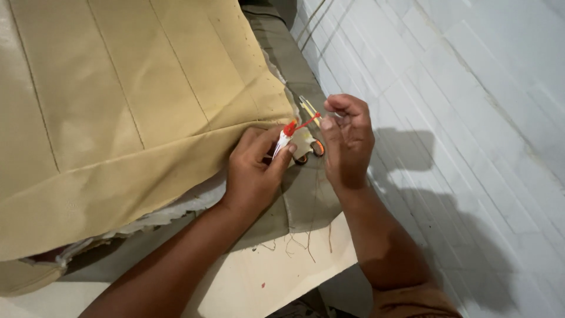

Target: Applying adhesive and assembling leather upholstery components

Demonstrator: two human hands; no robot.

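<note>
My left hand (254,171) pinches a small white tube with a red nozzle (283,138), held against the corner of a tan stitched cushion cover (129,100). My right hand (347,138) is just to its right, fingers curled, gripping the thin red tip (306,122) that sticks out of the nozzle. A pair of scissors with orange handles (313,144) lies under and between both hands, blades pointing away from me.
Olive-grey fabric (306,194) with loose threads hangs over a pale wooden board (276,277). A white tiled surface (459,118) fills the right side. The cushion's frayed white lining (176,212) shows along its lower edge.
</note>
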